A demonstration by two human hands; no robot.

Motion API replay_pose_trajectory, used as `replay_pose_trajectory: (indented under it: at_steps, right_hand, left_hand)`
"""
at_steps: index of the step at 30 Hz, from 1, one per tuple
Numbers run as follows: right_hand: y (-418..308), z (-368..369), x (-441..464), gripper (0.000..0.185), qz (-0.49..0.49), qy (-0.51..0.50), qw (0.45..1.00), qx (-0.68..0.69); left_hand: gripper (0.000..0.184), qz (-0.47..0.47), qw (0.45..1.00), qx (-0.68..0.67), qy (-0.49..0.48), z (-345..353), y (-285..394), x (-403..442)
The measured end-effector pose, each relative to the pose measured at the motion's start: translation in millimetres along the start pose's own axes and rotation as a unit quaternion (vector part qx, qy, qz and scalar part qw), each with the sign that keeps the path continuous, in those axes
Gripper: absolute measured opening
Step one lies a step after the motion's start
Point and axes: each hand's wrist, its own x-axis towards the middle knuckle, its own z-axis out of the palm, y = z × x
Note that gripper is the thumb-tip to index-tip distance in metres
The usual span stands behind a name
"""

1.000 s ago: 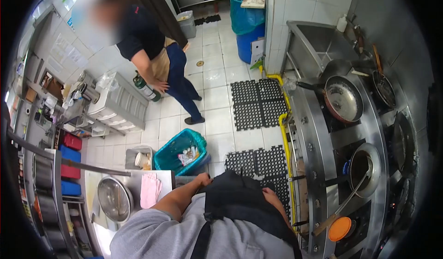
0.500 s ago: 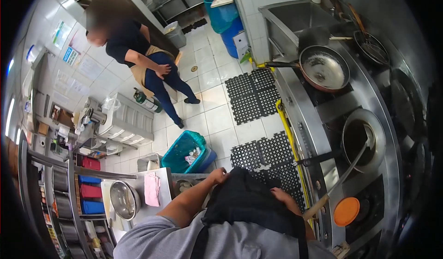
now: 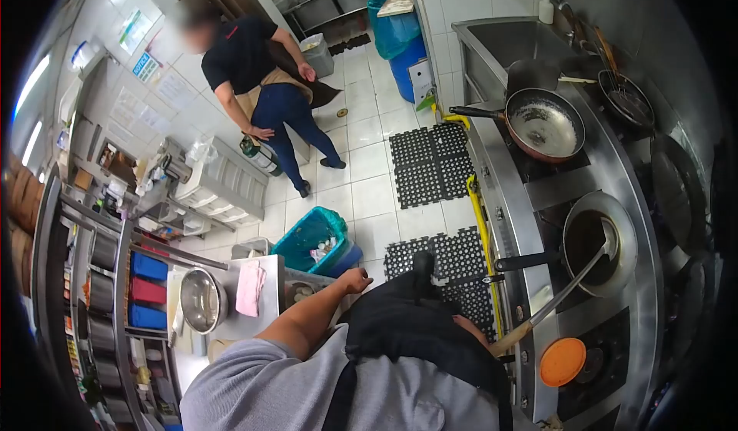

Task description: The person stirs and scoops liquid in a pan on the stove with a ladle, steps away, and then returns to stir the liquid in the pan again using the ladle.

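My left hand [image 3: 355,280] hangs beside the black apron [image 3: 407,316], near the teal-lined bin. Its fingers are curled together and nothing shows in them. Most of my right hand [image 3: 470,328] is hidden at the apron's other side, close to the wooden handle of a ladle [image 3: 565,291]; its fingers cannot be made out. The ladle's head rests in a wok [image 3: 624,231] on the stove. Farther back on the stove sits a frying pan [image 3: 544,125] with whitish residue. An orange lid [image 3: 563,362] lies at the stove's near end.
A person in a dark shirt stands at the back left, beside white drawers [image 3: 219,189]. The teal-lined bin [image 3: 307,235] is ahead-left. At left, a counter holds a metal bowl [image 3: 201,300] and a pink cloth [image 3: 250,287]. Black mats [image 3: 432,166] lie along the stove.
The view has swung about, shifting the stove and counter in frame. The other person has turned and now holds one arm out from the body. My left hand has moved slightly away from the apron.
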Motion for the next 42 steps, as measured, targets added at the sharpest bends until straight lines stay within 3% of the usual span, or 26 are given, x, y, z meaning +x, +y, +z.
replay_pose_trajectory:
  at_steps: [4, 8, 16, 20, 25, 27, 33, 37, 42]
  right_hand:
    - [5, 25, -14, 0.041, -0.004, 0.005, 1.000, 0.013]
    - [-1, 33, -17, 0.041, -0.012, 0.022, 1.000, 0.006]
    - [-78, 48, 27, 0.041, -0.046, 0.060, 0.996, -0.047]
    - [-92, 59, 53, 0.040, -0.038, 0.049, 0.993, -0.102]
    - [-111, 80, 89, 0.040, -0.033, 0.030, 0.986, -0.160]
    - [-117, 93, 117, 0.040, -0.042, 0.025, 0.983, -0.178]
    - [-197, 133, 176, 0.044, 0.075, 0.127, 0.981, -0.122]
    - [-242, 164, 194, 0.046, 0.050, 0.118, 0.975, -0.181]
    - [-249, 180, 197, 0.045, 0.089, 0.078, 0.969, -0.218]
  left_hand:
    - [0.046, -0.027, 0.999, -0.011, 0.041, -19, -18, -3]
    - [0.048, -0.031, 0.999, -0.008, 0.020, -23, -24, 14]
    - [0.052, 0.090, 0.995, -0.012, -0.026, -56, 4, 63]
    - [0.049, 0.099, 0.993, -0.056, -0.038, -80, -25, 76]
    - [0.048, 0.037, 0.991, -0.118, -0.043, -77, -117, 93]
    - [0.048, -0.060, 0.967, -0.229, -0.099, -85, -146, 94]
    - [0.042, -0.057, 0.924, -0.365, -0.099, -130, -200, 93]
    - [0.038, -0.051, 0.914, -0.396, -0.068, -158, -221, 106]
    - [0.035, -0.090, 0.874, -0.477, -0.038, -153, -247, 109]
